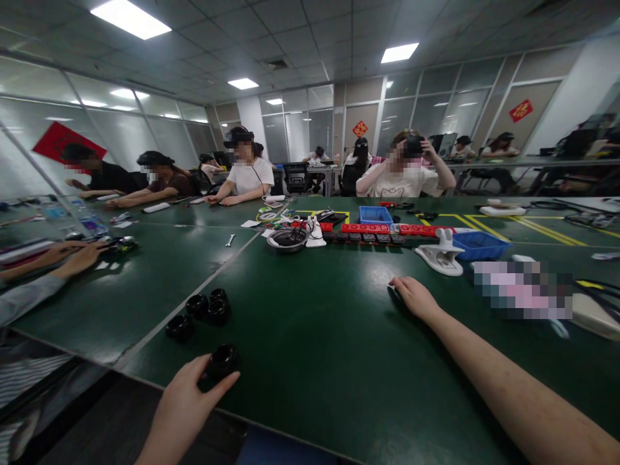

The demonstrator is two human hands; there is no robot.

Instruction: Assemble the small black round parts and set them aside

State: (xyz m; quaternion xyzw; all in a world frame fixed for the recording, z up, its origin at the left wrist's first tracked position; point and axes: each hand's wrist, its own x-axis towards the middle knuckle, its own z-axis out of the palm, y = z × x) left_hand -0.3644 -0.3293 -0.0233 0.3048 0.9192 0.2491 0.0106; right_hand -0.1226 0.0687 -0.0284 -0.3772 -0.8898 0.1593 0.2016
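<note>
My left hand (pixel 186 397) is at the table's near edge, its thumb and fingers closed around a short, round black cup-like piece (pixel 223 360) with an open top. Just beyond it, several matching black cup-like pieces (pixel 196 306) stand grouped on the green tabletop (pixel 310 336). Well to the right, my right hand (pixel 414 297) rests on the table with its fingers stretched toward the left. Nothing shows in that hand; its underside lies in dark shadow.
Farther back are a round bowl (pixel 287 241), a white clamp stand (pixel 440 252), a red strip of parts (pixel 365 229), blue bins (pixel 477 245) and a wrench (pixel 230 241). A co-worker's hands (pixel 80 258) are at the left. Other people sit across the table.
</note>
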